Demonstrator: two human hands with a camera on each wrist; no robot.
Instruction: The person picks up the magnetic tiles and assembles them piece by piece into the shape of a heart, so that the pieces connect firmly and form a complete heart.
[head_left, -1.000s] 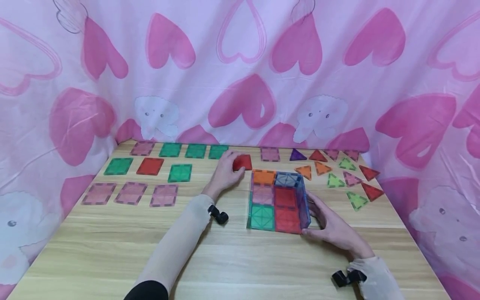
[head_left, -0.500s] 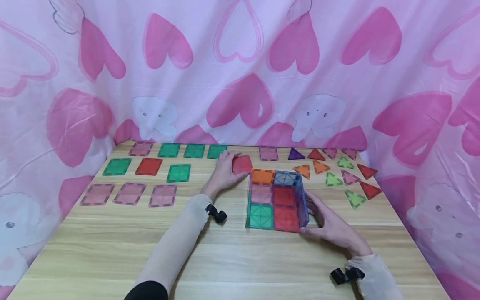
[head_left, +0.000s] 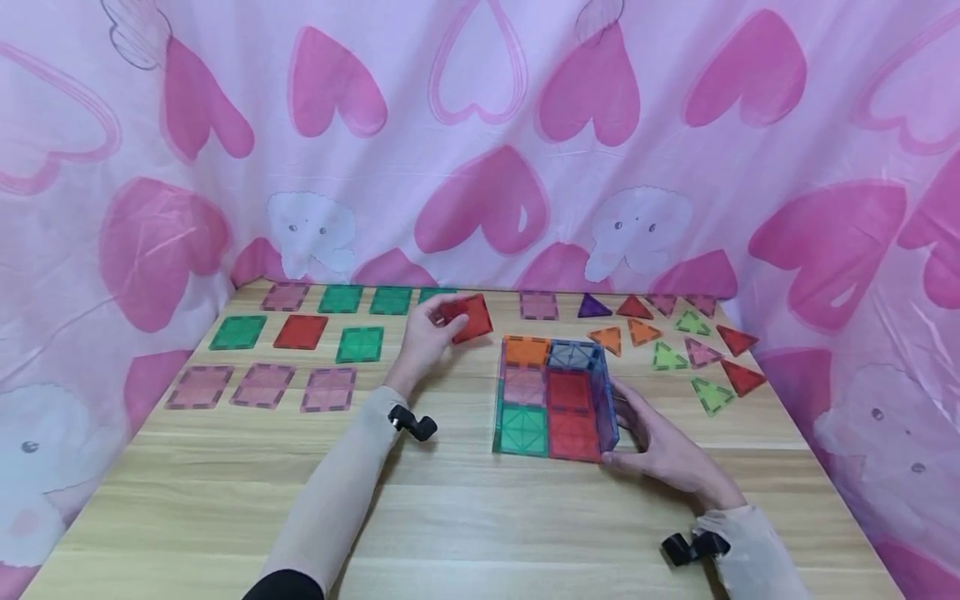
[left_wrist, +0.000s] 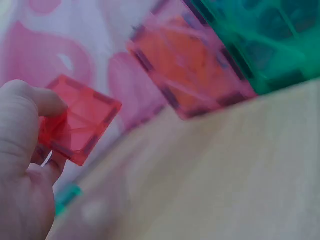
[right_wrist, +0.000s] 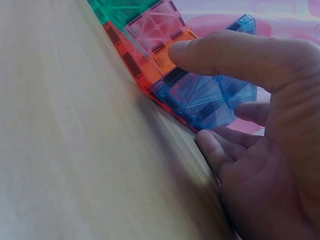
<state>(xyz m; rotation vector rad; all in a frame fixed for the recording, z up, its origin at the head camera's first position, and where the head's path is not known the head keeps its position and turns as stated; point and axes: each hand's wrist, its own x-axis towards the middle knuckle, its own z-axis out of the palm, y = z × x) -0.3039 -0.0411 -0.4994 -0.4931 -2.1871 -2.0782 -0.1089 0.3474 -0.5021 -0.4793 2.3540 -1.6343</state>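
Note:
My left hand pinches a red square magnetic tile between thumb and fingers, tilted, left of the far end of a tile box. In the left wrist view the red tile shows its free corner pointing away from the fingers. The open-topped box has a floor of green, pink and red squares, with orange and blue at its far end. My right hand holds its right blue wall, thumb at the near corner and fingers along the outside. The right wrist view shows this blue wall close up.
Pink, green and red squares lie in rows at left, among them a red tile and a pink tile. Another pink square lies behind the box. Several triangles, including a purple one, spread across the far right. A patterned curtain closes the back.
The red tile has come up off the table and moved left, away from the box, in my left hand. My right hand stays at the blue wall.

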